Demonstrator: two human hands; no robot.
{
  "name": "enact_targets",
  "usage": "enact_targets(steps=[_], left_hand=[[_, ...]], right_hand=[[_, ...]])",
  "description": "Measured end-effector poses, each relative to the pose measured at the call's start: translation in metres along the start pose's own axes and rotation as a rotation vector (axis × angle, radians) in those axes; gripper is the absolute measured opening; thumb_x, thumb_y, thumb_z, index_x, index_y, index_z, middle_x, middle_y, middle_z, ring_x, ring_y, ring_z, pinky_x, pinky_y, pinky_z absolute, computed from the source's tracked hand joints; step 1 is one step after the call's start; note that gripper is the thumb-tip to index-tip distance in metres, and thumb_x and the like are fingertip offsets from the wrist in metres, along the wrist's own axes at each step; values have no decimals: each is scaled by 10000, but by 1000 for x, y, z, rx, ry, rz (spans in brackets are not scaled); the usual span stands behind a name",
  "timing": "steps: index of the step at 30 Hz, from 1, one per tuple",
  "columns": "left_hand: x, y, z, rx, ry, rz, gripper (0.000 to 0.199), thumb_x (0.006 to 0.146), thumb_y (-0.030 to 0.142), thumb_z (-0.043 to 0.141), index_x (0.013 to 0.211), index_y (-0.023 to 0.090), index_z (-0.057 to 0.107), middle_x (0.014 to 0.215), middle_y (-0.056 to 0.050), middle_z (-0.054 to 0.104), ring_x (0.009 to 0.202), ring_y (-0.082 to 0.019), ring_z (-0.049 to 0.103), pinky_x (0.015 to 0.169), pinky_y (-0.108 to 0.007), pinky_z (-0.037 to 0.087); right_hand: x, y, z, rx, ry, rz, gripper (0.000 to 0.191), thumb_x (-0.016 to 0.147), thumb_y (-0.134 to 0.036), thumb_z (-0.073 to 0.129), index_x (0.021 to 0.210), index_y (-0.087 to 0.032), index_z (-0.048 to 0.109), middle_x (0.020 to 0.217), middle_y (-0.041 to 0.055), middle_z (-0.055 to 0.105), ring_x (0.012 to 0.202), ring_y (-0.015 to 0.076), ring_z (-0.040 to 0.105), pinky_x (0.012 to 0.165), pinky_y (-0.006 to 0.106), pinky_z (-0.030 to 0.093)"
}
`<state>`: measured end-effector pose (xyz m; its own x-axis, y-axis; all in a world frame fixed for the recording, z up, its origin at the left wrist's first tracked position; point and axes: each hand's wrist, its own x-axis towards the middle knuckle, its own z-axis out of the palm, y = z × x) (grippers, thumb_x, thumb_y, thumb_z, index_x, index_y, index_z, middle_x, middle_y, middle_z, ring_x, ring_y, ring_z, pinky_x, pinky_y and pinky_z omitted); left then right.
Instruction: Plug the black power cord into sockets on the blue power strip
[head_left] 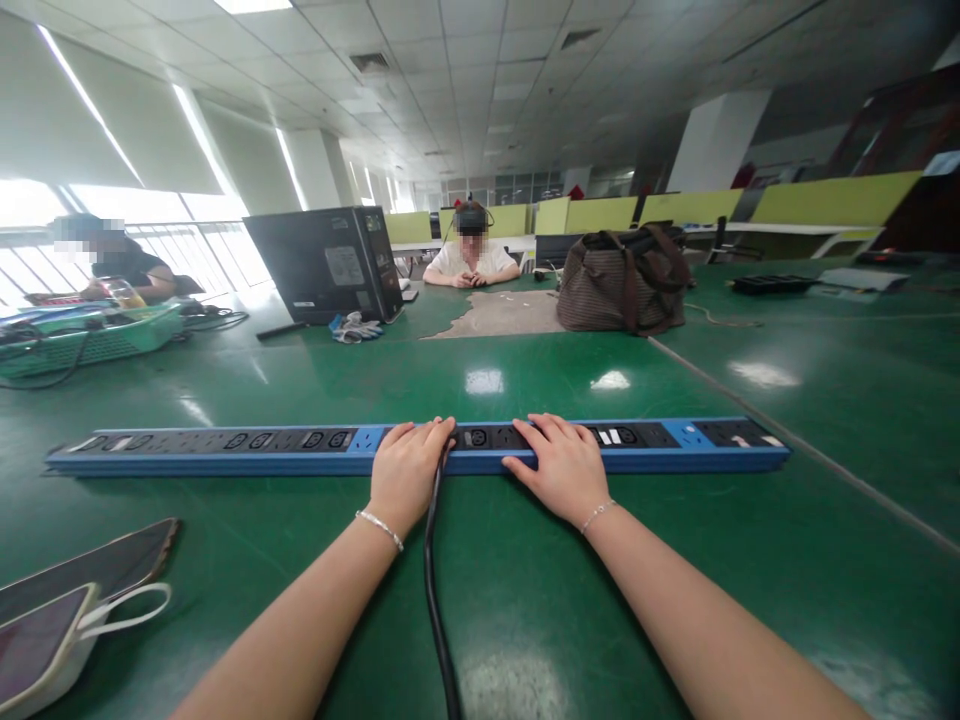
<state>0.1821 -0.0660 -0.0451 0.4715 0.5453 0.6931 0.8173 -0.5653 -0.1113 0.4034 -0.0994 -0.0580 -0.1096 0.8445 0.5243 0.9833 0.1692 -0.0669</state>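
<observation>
A long blue-edged power strip (247,460) lies across the green table in front of me, with rows of black sockets and a few blue ones. My left hand (409,465) rests on the strip left of its middle, fingers close together. At its thumb side a black power cable (431,560) comes out from the fingertips and runs toward me; the hand hides the cable's end. My right hand (564,465) lies over the strip right of the middle. Its fingers are spread on the sockets, with the thumb along the near edge.
Two phones (97,565) lie at the near left, one with a white loop. Farther back are a green basket (97,345) with cables, a black computer case (330,265), gloves (354,327) and a brown bag (622,285). A person (472,250) sits opposite; another person (139,265) sits far left.
</observation>
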Motion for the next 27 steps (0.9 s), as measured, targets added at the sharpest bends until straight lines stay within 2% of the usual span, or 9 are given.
enact_targets(steps=[5, 12, 16, 19, 24, 27], left_hand=[[-4, -2, 1, 7, -1, 68, 292, 912, 233, 413, 1132, 163, 592, 1094, -97, 686, 940, -188, 661, 889, -360, 473], [2, 0, -2, -14, -113, -17, 281, 891, 213, 441, 1128, 192, 589, 1064, -78, 698, 911, -187, 669, 925, -392, 466], [-1, 1, -4, 10, -110, 44, 332, 868, 133, 432, 1169, 159, 568, 1135, -116, 665, 969, -192, 653, 919, -373, 474], [-3, 0, -4, -4, -114, 51, 349, 856, 133, 440, 1185, 145, 557, 1147, -127, 657, 984, -198, 648, 921, -377, 474], [-6, -4, -6, -103, -147, -15, 369, 856, 157, 430, 1205, 202, 540, 1202, -83, 634, 1027, -183, 629, 970, -394, 435], [-7, -9, -4, -175, -135, -105, 419, 840, 149, 428, 1249, 214, 492, 1136, -56, 672, 1037, -171, 622, 1019, -407, 387]], right_hand=[[0, 0, 0, -6, -5, 0, 496, 843, -547, 481, 1232, -249, 559, 1263, 78, 573, 1172, 256, 469, 947, 415, 301], [1, 0, -2, -21, -13, -4, 491, 844, -535, 485, 1230, -242, 564, 1267, 80, 573, 1177, 255, 471, 947, 412, 307], [1, -1, -2, -23, -19, -2, 494, 846, -535, 483, 1234, -239, 562, 1271, 82, 571, 1182, 257, 469, 948, 417, 313], [2, 0, -1, -20, -26, -3, 492, 847, -531, 480, 1236, -243, 562, 1272, 81, 571, 1187, 262, 468, 946, 427, 324], [1, 1, -3, -5, -21, -16, 493, 843, -490, 499, 1249, -216, 556, 1312, 95, 542, 1201, 282, 461, 961, 457, 341], [0, -15, -6, 66, 15, -141, 468, 857, -348, 494, 1293, -178, 516, 1387, 94, 469, 1237, 250, 437, 997, 415, 350]])
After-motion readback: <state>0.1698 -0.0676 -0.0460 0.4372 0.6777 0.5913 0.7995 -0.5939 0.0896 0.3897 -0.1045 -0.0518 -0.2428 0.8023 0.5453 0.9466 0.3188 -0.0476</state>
